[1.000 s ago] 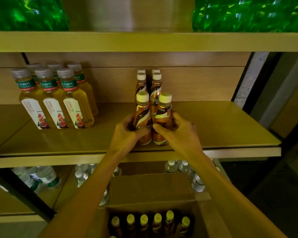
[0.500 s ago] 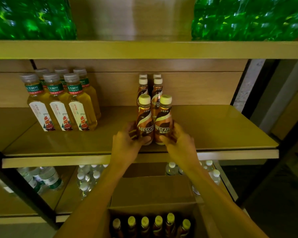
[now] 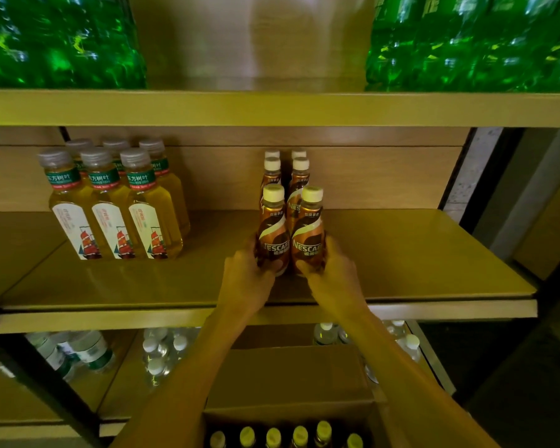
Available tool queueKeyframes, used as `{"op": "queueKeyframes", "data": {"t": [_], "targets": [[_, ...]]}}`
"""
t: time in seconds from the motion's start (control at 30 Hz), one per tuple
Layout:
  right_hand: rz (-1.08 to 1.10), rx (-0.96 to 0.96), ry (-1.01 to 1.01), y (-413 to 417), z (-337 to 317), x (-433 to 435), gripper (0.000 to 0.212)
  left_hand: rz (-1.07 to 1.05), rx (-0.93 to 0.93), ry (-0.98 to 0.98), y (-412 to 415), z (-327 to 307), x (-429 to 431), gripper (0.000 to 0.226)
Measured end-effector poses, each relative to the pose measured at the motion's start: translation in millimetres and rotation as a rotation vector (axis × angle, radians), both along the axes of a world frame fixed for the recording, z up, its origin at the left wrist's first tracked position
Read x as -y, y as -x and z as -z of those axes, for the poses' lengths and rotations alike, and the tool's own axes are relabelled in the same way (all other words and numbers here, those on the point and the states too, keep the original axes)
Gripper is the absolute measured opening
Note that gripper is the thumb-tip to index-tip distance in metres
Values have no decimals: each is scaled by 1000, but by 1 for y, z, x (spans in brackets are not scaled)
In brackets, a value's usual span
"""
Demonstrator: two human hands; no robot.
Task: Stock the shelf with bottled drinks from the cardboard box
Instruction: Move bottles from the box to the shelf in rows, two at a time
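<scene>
left hand (image 3: pixel 247 279) clamped on left coffee bottle (image 3: pixel 272 234) | right hand (image 3: pixel 332 279) clamped on right coffee bottle (image 3: pixel 308 237) | both stood near shelf (image 3: pixel 434 263) front edge

Dim yellowish light, blurry top, wide-angle warp

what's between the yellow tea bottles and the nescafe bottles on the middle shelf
Nothing: in the head view only bare shelf board separates the tea bottles from the Nescafe bottles.
</scene>
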State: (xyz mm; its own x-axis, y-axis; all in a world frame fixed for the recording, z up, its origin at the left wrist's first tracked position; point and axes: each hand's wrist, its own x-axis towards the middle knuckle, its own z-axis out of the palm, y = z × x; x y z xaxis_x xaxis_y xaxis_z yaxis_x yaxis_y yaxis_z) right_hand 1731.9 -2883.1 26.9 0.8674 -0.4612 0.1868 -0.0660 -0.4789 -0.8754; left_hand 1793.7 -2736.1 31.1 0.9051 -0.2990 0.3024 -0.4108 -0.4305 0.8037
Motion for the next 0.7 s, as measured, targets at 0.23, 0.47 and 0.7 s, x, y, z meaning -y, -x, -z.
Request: {"op": "queueKeyframes", "data": {"t": [0.23, 0.47, 0.7], "targets": [[41, -6, 32, -44, -5, 11, 53, -16, -93, -55, -46, -5, 24, 46], [40, -15, 42, -68, -4, 22, 54, -25, -116, -75, -68, -8, 37, 51], [50, 3, 52, -71, 1, 26, 57, -33, -104, -76, -66, -7, 37, 52]]}}
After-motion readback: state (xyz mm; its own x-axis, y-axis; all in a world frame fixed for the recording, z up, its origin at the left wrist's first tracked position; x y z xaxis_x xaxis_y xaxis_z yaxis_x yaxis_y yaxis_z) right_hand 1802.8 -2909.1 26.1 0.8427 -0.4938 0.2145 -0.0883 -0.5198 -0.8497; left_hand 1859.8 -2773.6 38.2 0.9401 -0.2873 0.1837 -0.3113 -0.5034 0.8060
